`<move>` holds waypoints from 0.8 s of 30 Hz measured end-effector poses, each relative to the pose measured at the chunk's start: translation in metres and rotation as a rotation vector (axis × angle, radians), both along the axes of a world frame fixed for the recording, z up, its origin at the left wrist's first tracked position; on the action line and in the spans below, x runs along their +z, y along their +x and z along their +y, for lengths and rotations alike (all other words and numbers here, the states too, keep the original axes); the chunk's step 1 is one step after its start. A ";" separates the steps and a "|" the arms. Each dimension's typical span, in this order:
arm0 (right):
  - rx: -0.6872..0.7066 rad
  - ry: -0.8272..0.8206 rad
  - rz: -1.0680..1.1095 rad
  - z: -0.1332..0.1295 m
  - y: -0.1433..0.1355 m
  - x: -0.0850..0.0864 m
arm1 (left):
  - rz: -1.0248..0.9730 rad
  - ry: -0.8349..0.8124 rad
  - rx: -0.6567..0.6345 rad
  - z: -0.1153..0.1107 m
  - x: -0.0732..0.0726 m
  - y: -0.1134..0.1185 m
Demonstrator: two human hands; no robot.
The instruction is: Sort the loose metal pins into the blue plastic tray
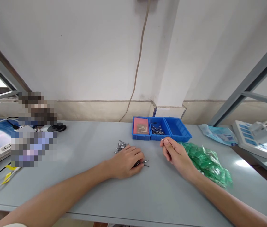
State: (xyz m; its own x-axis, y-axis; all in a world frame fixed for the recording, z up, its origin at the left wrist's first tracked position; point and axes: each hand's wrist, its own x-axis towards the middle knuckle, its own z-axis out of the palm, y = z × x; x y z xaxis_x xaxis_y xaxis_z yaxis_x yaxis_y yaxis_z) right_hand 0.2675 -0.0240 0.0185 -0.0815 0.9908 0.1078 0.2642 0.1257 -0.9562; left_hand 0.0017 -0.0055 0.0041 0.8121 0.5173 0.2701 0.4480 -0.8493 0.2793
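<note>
My left hand [128,161] rests on the table over a loose pile of small metal blind rivets [121,146], its fingers bent and closed round some of them. Thin rivet stems poke out beyond its fingertips, while the palm hides the rest. My right hand [172,151] is raised just in front of the blue bins, thumb and forefinger pinched on one rivet [162,139] whose tip shows. More rivets lie heaped in the middle blue bin [157,136].
Left of it, another blue bin [140,137] holds a pink card and small parts; a third blue bin [179,138] adjoins on the right. A green plastic bag [209,162] lies beside my right forearm. Power strips [247,138] and a blue packet [218,134] sit far right, cables left.
</note>
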 end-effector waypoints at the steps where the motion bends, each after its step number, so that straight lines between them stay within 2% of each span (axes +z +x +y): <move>1: 0.002 0.006 0.005 0.000 0.000 -0.001 | 0.001 0.001 0.000 0.000 0.000 0.000; 14: 0.008 -0.025 0.069 0.002 -0.001 -0.001 | 0.008 -0.008 0.004 0.000 0.000 0.000; 24: -0.001 0.018 0.004 0.001 0.000 0.002 | 0.003 -0.002 -0.001 0.000 -0.002 0.000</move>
